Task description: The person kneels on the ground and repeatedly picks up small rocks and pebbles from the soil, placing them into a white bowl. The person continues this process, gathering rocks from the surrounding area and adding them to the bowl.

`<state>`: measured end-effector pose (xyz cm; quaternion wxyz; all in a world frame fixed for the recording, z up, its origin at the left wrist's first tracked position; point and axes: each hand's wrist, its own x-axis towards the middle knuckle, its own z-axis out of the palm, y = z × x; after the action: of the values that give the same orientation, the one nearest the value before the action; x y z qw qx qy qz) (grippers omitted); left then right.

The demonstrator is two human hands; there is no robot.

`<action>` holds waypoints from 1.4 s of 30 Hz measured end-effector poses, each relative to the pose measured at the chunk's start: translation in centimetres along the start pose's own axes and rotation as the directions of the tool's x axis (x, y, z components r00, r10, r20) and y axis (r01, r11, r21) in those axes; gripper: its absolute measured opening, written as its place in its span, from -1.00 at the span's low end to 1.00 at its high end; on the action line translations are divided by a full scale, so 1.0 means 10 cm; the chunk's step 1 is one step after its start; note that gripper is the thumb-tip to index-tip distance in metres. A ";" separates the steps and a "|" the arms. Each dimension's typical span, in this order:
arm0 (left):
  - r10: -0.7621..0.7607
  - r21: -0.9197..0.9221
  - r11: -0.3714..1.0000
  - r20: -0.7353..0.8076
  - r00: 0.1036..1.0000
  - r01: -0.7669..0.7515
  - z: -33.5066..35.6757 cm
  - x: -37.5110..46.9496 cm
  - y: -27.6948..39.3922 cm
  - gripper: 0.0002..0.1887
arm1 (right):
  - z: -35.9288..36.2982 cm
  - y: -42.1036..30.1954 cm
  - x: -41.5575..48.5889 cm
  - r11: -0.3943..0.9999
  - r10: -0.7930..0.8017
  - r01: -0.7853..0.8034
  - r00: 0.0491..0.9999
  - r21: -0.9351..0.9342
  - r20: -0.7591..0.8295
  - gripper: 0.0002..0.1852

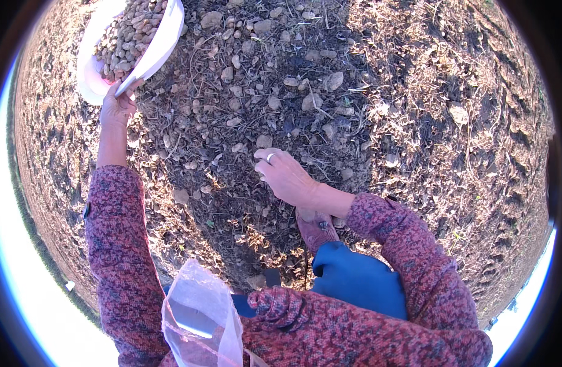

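My left hand (117, 109) grips the near rim of a white plastic tub (162, 51) at the upper left. Inside the tub lies a heap of unshelled peanuts (127, 43). My right hand (287, 176), with a ring on one finger, is over the soil in the middle, its fingers bent and pointing left. Its palm and fingertips are turned from view, so whether anything is between them is hidden. Peanut pods, such as one pod (234, 122), lie scattered around it among soil clods.
Dry soil (262, 220) with stalks, dead leaves and clods covers the ground. My shoe (315, 229) and blue trouser leg (354, 275) are below the right hand. A sheer whitish fabric (203, 312) hangs before my chest. Brighter leaf litter (436, 151) lies to the right.
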<state>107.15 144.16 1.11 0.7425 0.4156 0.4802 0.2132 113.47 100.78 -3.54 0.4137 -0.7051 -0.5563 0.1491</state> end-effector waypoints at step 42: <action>-0.033 -0.077 0.997 -0.177 0.984 0.019 -0.14 -2.17 -1.59 -0.86 | -0.31 0.96 1.42 0.198 0.314 -0.574 0.805 0.795 0.503 -0.73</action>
<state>94.81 120.22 -0.62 0.7142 0.3605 0.5418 0.2576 126.66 112.00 -5.32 0.6060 -0.4509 -0.1853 0.6286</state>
